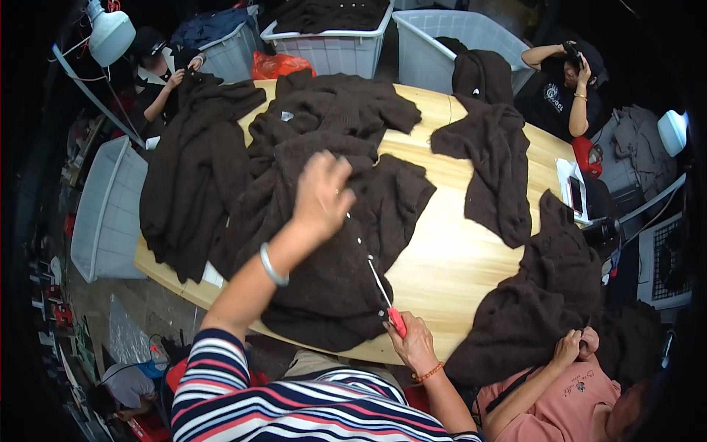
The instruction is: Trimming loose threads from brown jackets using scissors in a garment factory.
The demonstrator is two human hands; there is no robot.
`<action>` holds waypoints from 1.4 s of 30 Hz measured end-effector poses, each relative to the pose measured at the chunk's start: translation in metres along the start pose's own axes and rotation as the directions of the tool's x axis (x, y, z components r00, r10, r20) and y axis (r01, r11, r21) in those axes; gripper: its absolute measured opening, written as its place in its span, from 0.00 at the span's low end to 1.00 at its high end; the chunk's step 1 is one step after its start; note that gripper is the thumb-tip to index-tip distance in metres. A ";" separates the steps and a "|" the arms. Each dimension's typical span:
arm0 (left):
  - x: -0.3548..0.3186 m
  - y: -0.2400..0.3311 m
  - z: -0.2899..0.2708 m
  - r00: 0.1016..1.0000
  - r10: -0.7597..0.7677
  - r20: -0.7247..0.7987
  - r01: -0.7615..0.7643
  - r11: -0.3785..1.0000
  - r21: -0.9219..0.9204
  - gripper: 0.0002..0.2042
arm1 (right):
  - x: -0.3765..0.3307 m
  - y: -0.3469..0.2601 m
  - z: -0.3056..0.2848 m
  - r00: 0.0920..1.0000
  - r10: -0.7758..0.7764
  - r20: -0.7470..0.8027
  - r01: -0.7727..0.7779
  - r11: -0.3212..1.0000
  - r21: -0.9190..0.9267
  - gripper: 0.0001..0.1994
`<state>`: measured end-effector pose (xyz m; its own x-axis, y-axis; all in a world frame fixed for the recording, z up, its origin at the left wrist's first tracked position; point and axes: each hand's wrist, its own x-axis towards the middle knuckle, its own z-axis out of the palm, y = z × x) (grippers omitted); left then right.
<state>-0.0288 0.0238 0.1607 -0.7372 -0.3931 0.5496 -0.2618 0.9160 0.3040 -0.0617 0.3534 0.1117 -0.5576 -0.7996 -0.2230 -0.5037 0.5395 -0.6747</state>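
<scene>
A dark brown knit cardigan [317, 258] with a row of small pale buttons lies spread on the table in front of me. My left hand [322, 193], slightly blurred, is over its upper part beside the button row. Its fingers look apart, with nothing visible in them. Closed round a red handle, my right hand [414, 342] is at the cardigan's lower right edge. This red-handled tool [398, 321] has a long thin metal shaft pointing up along the button edge, its tip close to a button. Whether it has one blade or two is unclear.
More brown knits lie on the wooden table [442, 250], including piles at left [195, 177] and right [493, 162]. A person in pink [567, 390] handles brown cloth at near right. Two other people sit at the far corners. Grey plastic bins [110, 214] surround the table.
</scene>
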 end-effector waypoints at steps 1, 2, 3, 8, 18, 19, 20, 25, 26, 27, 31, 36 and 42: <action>-0.035 0.007 0.011 0.986 0.013 0.168 -0.016 1.000 0.016 0.30 | 0.000 -0.002 0.000 1.000 -0.030 0.000 0.030 1.000 -0.003 0.15; -0.058 0.022 0.019 0.979 0.061 0.193 -0.075 0.995 0.066 0.32 | 0.001 0.001 -0.002 1.000 -0.021 0.019 0.021 0.999 -0.030 0.15; -0.086 0.017 0.038 0.939 -0.041 0.341 0.011 0.996 0.089 0.36 | 0.001 0.002 -0.004 0.999 -0.015 0.044 0.017 0.998 -0.059 0.15; -0.139 -0.014 0.059 0.876 -0.071 0.476 0.056 0.997 0.045 0.38 | 0.007 0.002 -0.017 0.991 -0.037 0.129 0.050 0.994 -0.098 0.16; -0.141 -0.029 0.066 0.847 0.012 0.531 0.014 0.999 -0.044 0.37 | 0.026 -0.005 -0.014 0.955 0.083 0.284 -0.011 0.969 -0.246 0.16; -0.143 -0.031 0.067 0.847 0.006 0.531 0.022 0.999 -0.047 0.37 | 0.030 -0.007 -0.015 0.961 0.075 0.264 -0.007 0.968 -0.250 0.16; -0.145 -0.034 0.067 0.847 0.016 0.532 0.015 0.998 -0.054 0.36 | 0.036 -0.010 -0.017 0.967 0.066 0.245 -0.001 0.967 -0.254 0.15; -0.146 -0.036 0.070 0.812 0.033 0.583 0.002 0.998 -0.060 0.35 | 0.094 -0.050 -0.021 0.981 -0.120 0.154 0.149 0.971 -0.188 0.15; -0.147 -0.035 0.069 0.819 0.042 0.572 -0.004 0.998 -0.067 0.34 | 0.109 -0.058 -0.021 0.982 -0.137 0.130 0.161 0.968 -0.195 0.15; -0.147 -0.032 0.068 0.826 0.052 0.562 -0.011 0.997 -0.075 0.34 | 0.119 -0.062 -0.021 0.983 -0.154 0.104 0.172 0.964 -0.202 0.15; -0.157 -0.032 0.070 0.839 0.029 0.544 0.016 0.997 -0.078 0.34 | 0.115 -0.044 -0.020 0.977 -0.109 0.183 0.152 0.958 -0.243 0.16; -0.146 -0.031 0.075 0.680 -0.049 0.732 0.133 0.990 -0.057 0.32 | 0.033 0.010 -0.031 0.902 0.092 0.421 0.064 0.937 -0.343 0.17; -0.118 -0.005 0.037 0.542 -0.107 0.834 0.258 0.965 -0.044 0.28 | 0.005 -0.016 -0.048 0.928 0.104 0.358 -0.019 0.973 -0.232 0.14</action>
<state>0.0360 0.0689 0.0653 -0.8909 -0.2438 -0.3832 -0.4151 0.7794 0.4692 -0.0877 0.3536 0.1551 -0.3338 -0.7806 -0.5285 -0.6320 0.6013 -0.4889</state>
